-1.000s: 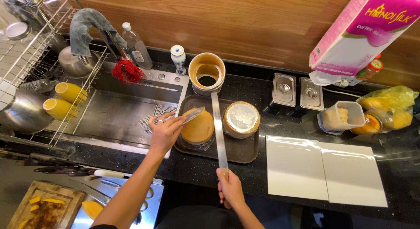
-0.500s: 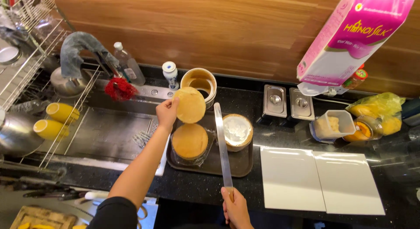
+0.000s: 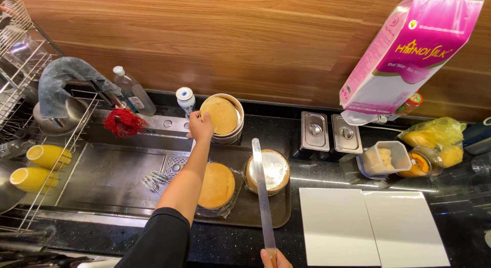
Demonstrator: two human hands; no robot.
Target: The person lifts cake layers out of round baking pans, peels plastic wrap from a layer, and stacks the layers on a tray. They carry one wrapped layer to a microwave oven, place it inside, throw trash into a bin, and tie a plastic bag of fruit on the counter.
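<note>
1. Head view, my hands: my left hand (image 3: 200, 127) reaches over the sink (image 3: 110, 178) toward the back of the surface (image 3: 317, 242), thumb and fingers pinching the left edge of a thin round cake layer (image 3: 222, 115); the layer lies tilted across the mouth of a round metal tin (image 3: 227, 137) at the back edge of the surface; my right hand (image 3: 275, 259) shows only at the bottom edge of the picture, closed around the handle of a long knife (image 3: 262, 188); the blade points away from me, over the dark tray (image 3: 266, 217).

2. Head view, the tray: it sits at the front of the surface, just right of the sink; on its left part lies a second round cake layer (image 3: 217, 185) on clear wrap, partly under my forearm; on its right part stands a round cake (image 3: 271, 170) with a pale top, touching the knife blade or just under it, I cannot tell which.

3. Head view, the rest: two white boards (image 3: 371, 227) lie side by side at the front right of the surface; behind them stand two small lidded metal containers (image 3: 330, 132) and a clear plastic tub (image 3: 386, 158); a pink carton (image 3: 409, 53) looms in the top right corner of the picture; left of the sink a wire rack (image 3: 56, 160) holds two yellow cups (image 3: 38, 165); a red scrubber (image 3: 123, 122) sits at the sink's back edge.
</note>
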